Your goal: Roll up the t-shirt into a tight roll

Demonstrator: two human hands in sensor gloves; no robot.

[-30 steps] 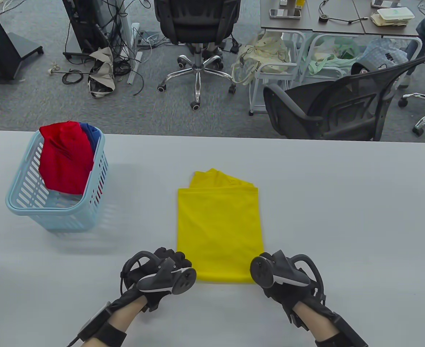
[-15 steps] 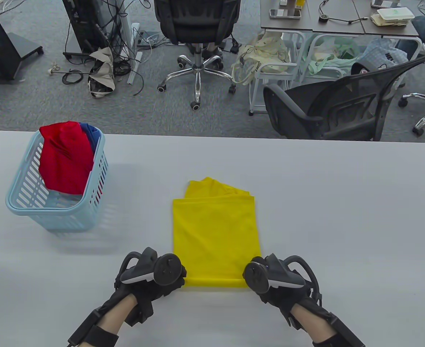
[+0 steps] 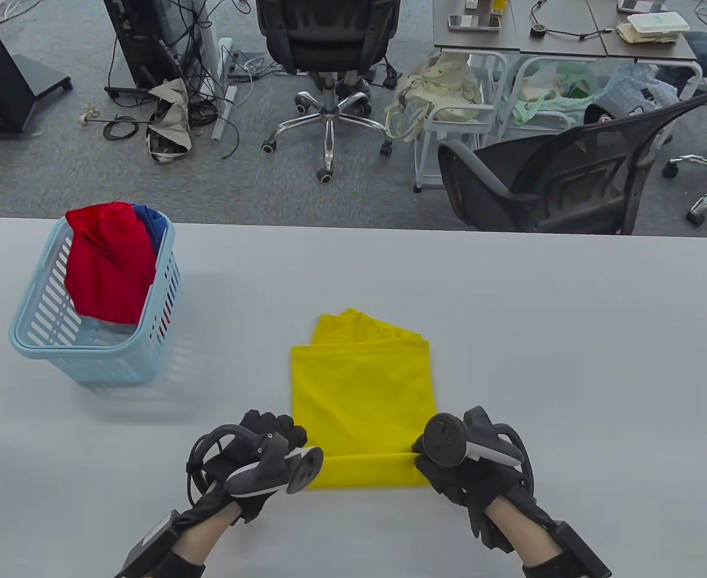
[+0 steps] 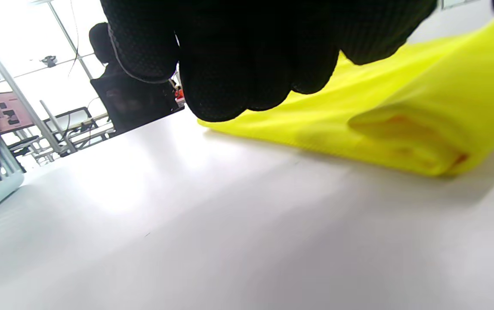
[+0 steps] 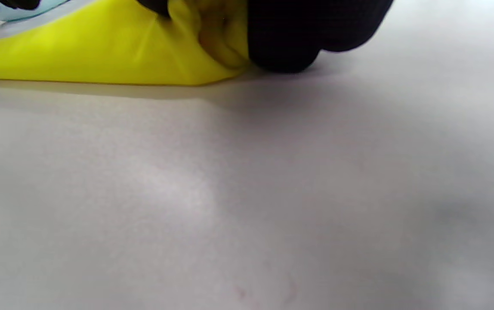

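A yellow t-shirt [image 3: 362, 391], folded into a long strip, lies flat on the grey table [image 3: 570, 337]. Its near end is turned over into a short roll [image 3: 368, 471]. My left hand [image 3: 281, 439] rests at the roll's left end, fingers on the cloth. In the left wrist view the fingers [image 4: 238, 64] hang over the shirt [image 4: 359, 129] beside the rolled end [image 4: 406, 142]. My right hand [image 3: 434, 460] grips the roll's right end. In the right wrist view its fingers [image 5: 285, 38] curl around bunched yellow cloth [image 5: 212, 34].
A light blue basket [image 3: 97, 313] with a red [image 3: 109, 265] and a blue garment [image 3: 151, 226] stands at the table's left. Office chairs and another table stand on the floor beyond the far edge.
The shirt slid toward me. Its near hem has been turned over into a short roll. Both hands shifted along with the near end.
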